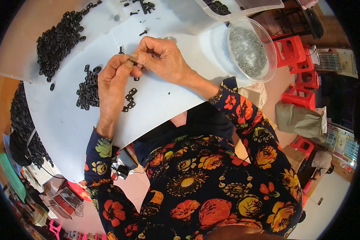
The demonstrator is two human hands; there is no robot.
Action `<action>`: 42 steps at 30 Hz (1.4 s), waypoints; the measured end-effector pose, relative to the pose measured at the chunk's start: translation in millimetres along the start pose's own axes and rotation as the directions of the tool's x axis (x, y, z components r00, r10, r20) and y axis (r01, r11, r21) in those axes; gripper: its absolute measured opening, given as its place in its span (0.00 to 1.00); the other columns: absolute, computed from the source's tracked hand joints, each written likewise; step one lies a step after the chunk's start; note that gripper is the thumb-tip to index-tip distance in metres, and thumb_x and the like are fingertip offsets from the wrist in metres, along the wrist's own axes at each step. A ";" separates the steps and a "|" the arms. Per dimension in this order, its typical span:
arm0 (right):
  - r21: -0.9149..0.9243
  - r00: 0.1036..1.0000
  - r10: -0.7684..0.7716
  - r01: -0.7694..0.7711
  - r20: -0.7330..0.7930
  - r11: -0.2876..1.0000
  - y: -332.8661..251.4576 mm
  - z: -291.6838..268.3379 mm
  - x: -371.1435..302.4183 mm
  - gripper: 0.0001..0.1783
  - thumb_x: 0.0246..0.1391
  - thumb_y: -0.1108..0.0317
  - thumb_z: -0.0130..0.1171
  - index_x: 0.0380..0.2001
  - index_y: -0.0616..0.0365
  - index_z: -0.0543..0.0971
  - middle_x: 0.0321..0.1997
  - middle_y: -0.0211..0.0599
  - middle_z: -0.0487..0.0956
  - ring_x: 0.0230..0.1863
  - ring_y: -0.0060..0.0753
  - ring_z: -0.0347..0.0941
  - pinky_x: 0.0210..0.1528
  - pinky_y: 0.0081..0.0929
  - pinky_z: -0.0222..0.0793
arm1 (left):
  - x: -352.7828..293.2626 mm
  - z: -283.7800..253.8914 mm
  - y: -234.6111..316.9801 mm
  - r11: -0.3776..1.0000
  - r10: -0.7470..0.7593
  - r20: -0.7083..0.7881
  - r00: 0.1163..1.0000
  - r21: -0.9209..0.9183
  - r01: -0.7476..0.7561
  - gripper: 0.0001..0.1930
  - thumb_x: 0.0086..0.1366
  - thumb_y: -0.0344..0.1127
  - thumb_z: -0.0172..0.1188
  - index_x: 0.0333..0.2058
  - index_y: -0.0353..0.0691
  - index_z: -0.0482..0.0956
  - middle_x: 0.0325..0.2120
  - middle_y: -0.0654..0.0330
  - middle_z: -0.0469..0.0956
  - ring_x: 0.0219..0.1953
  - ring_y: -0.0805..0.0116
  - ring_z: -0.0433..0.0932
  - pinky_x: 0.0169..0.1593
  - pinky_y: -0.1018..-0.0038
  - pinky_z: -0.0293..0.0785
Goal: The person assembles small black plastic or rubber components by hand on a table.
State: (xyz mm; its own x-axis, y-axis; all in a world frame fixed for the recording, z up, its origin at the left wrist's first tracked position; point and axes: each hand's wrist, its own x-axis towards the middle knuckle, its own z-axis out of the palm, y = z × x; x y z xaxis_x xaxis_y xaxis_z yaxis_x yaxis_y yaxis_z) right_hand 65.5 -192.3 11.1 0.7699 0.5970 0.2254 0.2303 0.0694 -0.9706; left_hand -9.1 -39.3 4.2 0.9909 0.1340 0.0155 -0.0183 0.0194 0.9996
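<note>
My left hand (113,82) and my right hand (164,58) meet over the white table (156,108). Thumbs and fingertips of both are pinched together around something small and dark, mostly covered by the fingers, so its kind does not show. Just beyond the left fingertips stands a thin black piece (121,50). Beside the left hand lies a small heap of black oval parts with holes (87,92). Several loose black parts (130,98) are scattered between that hand and the table's near edge.
A larger heap of black oval parts (60,42) lies far left. Black stem-like pieces (144,7) lie at the far side. A round clear tub (274,56) of small metal pins (246,48) stands right, near a clear plastic bin (248,11). Red stools (290,50) stand beyond.
</note>
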 end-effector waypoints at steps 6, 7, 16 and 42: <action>0.268 0.987 -0.055 0.012 0.153 0.963 1.7 -4.8 -1.1 0.05 0.54 0.78 0.55 0.35 0.67 0.75 0.26 0.37 0.79 0.24 0.25 0.76 0.30 0.20 0.74 | 3.0 0.2 0.0 0.832 -0.122 0.120 0.985 -0.529 0.167 0.09 0.68 0.32 0.48 0.38 0.32 0.72 0.21 0.63 0.69 0.28 0.72 0.68 0.38 0.74 0.66; 0.268 0.986 -0.058 0.014 0.155 0.963 1.8 -4.7 -1.1 0.05 0.54 0.78 0.55 0.35 0.67 0.75 0.26 0.37 0.79 0.24 0.25 0.76 0.30 0.20 0.74 | 3.5 -3.5 -1.3 0.849 -0.151 0.147 0.978 -0.487 0.204 0.12 0.68 0.35 0.47 0.40 0.31 0.72 0.23 0.63 0.69 0.28 0.73 0.67 0.38 0.75 0.66; 0.223 0.990 -0.047 0.016 0.132 0.975 3.4 -7.3 -1.7 0.09 0.50 0.76 0.61 0.37 0.66 0.78 0.29 0.38 0.79 0.28 0.23 0.76 0.31 0.19 0.72 | -2.7 1.8 2.2 0.984 -0.057 0.075 0.996 -0.163 0.069 0.12 0.70 0.36 0.44 0.36 0.34 0.72 0.21 0.67 0.68 0.27 0.79 0.64 0.34 0.82 0.62; 0.128 0.986 0.131 -0.144 0.104 0.981 -2.7 -6.8 -1.5 0.06 0.54 0.76 0.55 0.35 0.65 0.77 0.26 0.30 0.78 0.28 0.18 0.74 0.33 0.17 0.71 | 9.0 -82.0 28.5 0.381 0.178 0.154 0.972 0.900 -0.212 0.08 0.54 0.25 0.56 0.34 0.35 0.76 0.28 0.54 0.68 0.39 0.56 0.66 0.41 0.65 0.67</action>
State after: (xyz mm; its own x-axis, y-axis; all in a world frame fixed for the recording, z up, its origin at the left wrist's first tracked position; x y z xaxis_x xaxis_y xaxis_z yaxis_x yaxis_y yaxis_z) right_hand 67.8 -198.8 13.9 0.7273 0.6809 0.0861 0.0388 0.0845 -0.9957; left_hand -11.6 43.7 31.1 0.9804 -0.0184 0.1960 -0.0965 -0.9128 0.3969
